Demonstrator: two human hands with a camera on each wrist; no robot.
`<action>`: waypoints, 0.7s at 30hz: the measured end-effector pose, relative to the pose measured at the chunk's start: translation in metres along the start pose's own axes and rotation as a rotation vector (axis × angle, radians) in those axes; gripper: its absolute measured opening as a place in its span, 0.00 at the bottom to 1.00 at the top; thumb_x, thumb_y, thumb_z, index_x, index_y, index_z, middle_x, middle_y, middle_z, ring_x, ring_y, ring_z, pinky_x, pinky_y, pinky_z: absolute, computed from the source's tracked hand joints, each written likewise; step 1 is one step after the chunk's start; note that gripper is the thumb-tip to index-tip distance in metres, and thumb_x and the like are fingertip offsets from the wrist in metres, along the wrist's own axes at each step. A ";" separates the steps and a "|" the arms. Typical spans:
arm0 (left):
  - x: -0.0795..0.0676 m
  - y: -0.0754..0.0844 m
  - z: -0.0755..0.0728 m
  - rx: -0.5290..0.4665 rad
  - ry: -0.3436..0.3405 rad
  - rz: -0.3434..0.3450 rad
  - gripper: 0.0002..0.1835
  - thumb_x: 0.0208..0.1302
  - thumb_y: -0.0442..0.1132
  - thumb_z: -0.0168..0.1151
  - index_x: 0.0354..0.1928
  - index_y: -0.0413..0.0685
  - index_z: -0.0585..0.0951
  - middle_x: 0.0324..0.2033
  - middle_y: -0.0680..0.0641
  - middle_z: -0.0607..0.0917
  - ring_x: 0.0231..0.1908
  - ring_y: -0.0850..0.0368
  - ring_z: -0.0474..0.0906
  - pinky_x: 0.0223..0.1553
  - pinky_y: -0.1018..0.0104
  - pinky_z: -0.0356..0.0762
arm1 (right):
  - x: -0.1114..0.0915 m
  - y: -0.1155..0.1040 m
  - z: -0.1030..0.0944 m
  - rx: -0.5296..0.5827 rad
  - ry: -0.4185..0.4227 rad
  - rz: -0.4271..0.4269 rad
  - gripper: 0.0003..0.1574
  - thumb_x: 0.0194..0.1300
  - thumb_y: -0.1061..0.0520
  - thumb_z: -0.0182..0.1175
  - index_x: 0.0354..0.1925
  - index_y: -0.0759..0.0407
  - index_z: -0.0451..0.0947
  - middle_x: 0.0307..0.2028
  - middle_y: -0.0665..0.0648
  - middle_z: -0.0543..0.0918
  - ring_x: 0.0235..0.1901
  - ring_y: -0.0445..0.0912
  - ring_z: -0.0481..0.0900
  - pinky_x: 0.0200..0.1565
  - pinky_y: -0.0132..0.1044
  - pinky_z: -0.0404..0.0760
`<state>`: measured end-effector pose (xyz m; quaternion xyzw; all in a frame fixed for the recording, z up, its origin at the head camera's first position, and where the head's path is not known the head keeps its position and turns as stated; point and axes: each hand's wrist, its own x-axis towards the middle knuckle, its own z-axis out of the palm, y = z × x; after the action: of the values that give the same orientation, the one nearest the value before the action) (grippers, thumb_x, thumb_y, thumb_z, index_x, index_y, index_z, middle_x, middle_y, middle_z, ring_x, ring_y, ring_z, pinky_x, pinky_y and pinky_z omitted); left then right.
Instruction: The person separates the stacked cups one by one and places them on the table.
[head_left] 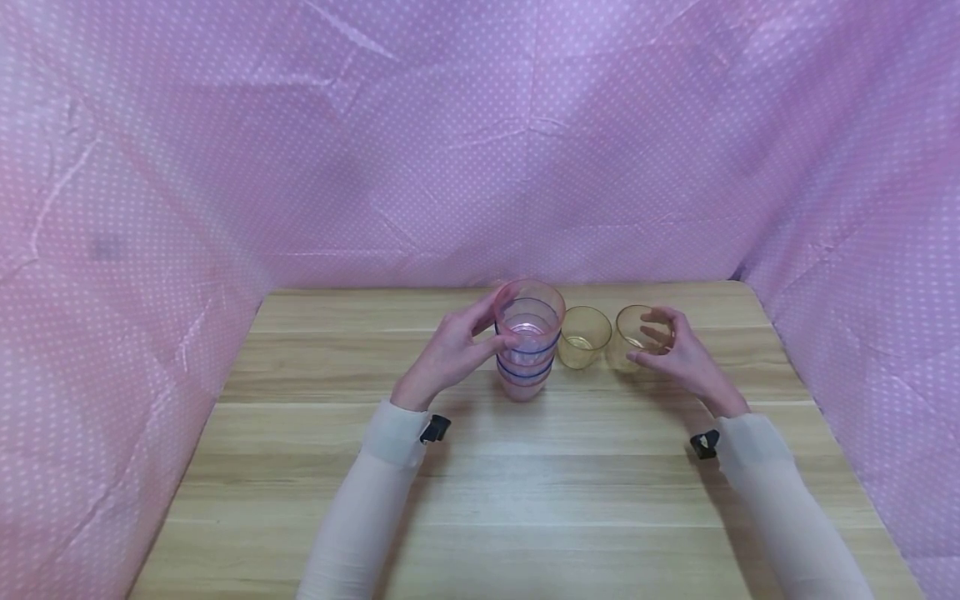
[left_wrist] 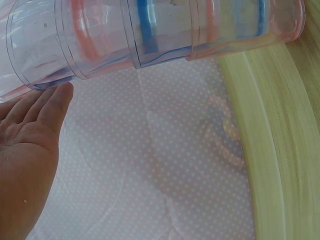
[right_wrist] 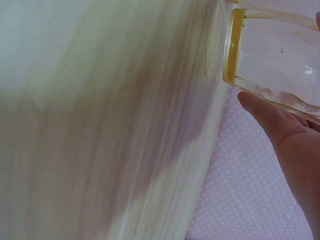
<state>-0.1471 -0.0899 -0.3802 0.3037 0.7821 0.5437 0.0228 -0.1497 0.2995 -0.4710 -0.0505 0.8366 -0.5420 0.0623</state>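
A tall stack of clear pink and blue cups (head_left: 523, 367) stands upright on the table. My left hand (head_left: 450, 346) grips it near the top from the left, thumb in front and fingers behind. Across the top of the left wrist view runs the same stack (left_wrist: 165, 35), its pink and blue bands showing through. To the right, my right hand (head_left: 686, 358) holds a clear yellow cup (head_left: 624, 354) between thumb and fingers at its right side. A second yellow cup (head_left: 576, 357) sits between the stack and that cup. In the right wrist view, the yellow cup (right_wrist: 280, 55) has a thick amber base.
The wooden table (head_left: 480, 500) has its far edge just behind the cups. Pink polka-dot cloth (head_left: 480, 167) hangs around the back and both sides. Small black devices, the left one (head_left: 435, 429) and the right one (head_left: 705, 444), are fixed at the wrists.
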 end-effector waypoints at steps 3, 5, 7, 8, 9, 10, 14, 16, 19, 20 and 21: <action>0.000 0.000 0.000 0.001 0.000 -0.007 0.41 0.66 0.35 0.71 0.77 0.38 0.64 0.72 0.41 0.72 0.69 0.48 0.72 0.70 0.69 0.70 | 0.001 0.001 0.000 -0.011 -0.005 0.007 0.64 0.62 0.56 0.77 0.78 0.65 0.43 0.74 0.68 0.61 0.72 0.67 0.65 0.66 0.35 0.76; 0.000 0.000 0.000 0.001 -0.001 -0.012 0.41 0.66 0.35 0.71 0.77 0.38 0.64 0.72 0.41 0.72 0.69 0.48 0.72 0.70 0.69 0.70 | 0.002 0.002 0.001 -0.011 -0.007 0.012 0.65 0.61 0.56 0.77 0.78 0.65 0.43 0.74 0.69 0.61 0.72 0.66 0.65 0.67 0.40 0.76; 0.000 -0.001 0.000 -0.002 -0.001 -0.015 0.41 0.66 0.34 0.71 0.77 0.38 0.64 0.72 0.41 0.72 0.69 0.49 0.72 0.70 0.70 0.70 | 0.002 0.004 0.001 -0.013 -0.011 0.017 0.64 0.62 0.57 0.77 0.78 0.65 0.42 0.74 0.69 0.61 0.72 0.66 0.65 0.68 0.42 0.76; 0.000 -0.001 0.000 -0.005 -0.002 -0.013 0.40 0.66 0.34 0.71 0.77 0.38 0.64 0.72 0.41 0.72 0.69 0.49 0.72 0.70 0.70 0.70 | 0.002 0.004 0.001 -0.013 -0.012 0.017 0.65 0.61 0.57 0.77 0.78 0.66 0.42 0.74 0.70 0.61 0.72 0.67 0.65 0.67 0.42 0.76; 0.000 -0.001 0.000 -0.006 -0.003 -0.010 0.40 0.66 0.34 0.71 0.77 0.38 0.64 0.72 0.41 0.72 0.69 0.49 0.72 0.70 0.70 0.70 | 0.002 0.005 0.001 -0.013 -0.013 0.015 0.64 0.61 0.58 0.77 0.78 0.66 0.42 0.73 0.70 0.61 0.72 0.67 0.65 0.67 0.42 0.76; 0.000 -0.001 0.000 -0.008 -0.003 -0.007 0.40 0.66 0.34 0.71 0.77 0.38 0.64 0.72 0.42 0.72 0.69 0.50 0.72 0.70 0.70 0.70 | 0.003 0.005 0.001 -0.011 -0.014 0.016 0.64 0.61 0.58 0.76 0.78 0.66 0.42 0.73 0.70 0.61 0.72 0.67 0.65 0.67 0.41 0.77; 0.001 -0.002 0.000 -0.008 -0.003 0.010 0.41 0.66 0.34 0.71 0.77 0.39 0.64 0.72 0.42 0.72 0.70 0.50 0.71 0.70 0.69 0.70 | 0.004 0.007 0.001 -0.007 -0.015 0.011 0.64 0.62 0.60 0.76 0.78 0.66 0.42 0.74 0.71 0.60 0.72 0.68 0.64 0.66 0.37 0.77; 0.001 -0.003 0.001 -0.003 0.000 0.015 0.41 0.65 0.34 0.71 0.77 0.39 0.65 0.72 0.43 0.72 0.70 0.50 0.72 0.70 0.69 0.70 | 0.004 0.008 0.000 -0.005 -0.015 0.009 0.64 0.62 0.61 0.75 0.78 0.65 0.41 0.74 0.70 0.60 0.72 0.68 0.64 0.65 0.35 0.77; 0.000 -0.003 0.001 -0.001 0.001 0.021 0.41 0.65 0.35 0.72 0.77 0.39 0.65 0.72 0.43 0.72 0.70 0.50 0.71 0.70 0.68 0.70 | 0.003 0.010 0.000 -0.009 -0.016 0.004 0.64 0.62 0.61 0.75 0.78 0.66 0.41 0.75 0.70 0.58 0.72 0.68 0.63 0.66 0.38 0.77; 0.000 -0.003 0.001 0.000 0.002 0.022 0.41 0.65 0.35 0.72 0.77 0.39 0.65 0.72 0.42 0.72 0.70 0.50 0.71 0.70 0.68 0.70 | 0.003 0.010 0.000 -0.011 -0.017 0.003 0.64 0.62 0.61 0.75 0.78 0.66 0.41 0.75 0.70 0.58 0.73 0.68 0.63 0.66 0.41 0.76; 0.000 -0.003 0.001 0.002 0.003 0.023 0.41 0.65 0.35 0.72 0.77 0.39 0.65 0.72 0.42 0.72 0.70 0.50 0.71 0.70 0.68 0.71 | 0.003 0.011 0.000 -0.014 -0.017 0.002 0.64 0.62 0.61 0.75 0.78 0.66 0.41 0.75 0.70 0.58 0.73 0.68 0.62 0.67 0.44 0.76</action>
<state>-0.1484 -0.0898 -0.3833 0.3119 0.7792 0.5435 0.0151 -0.1526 0.3037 -0.4807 -0.0548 0.8397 -0.5357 0.0696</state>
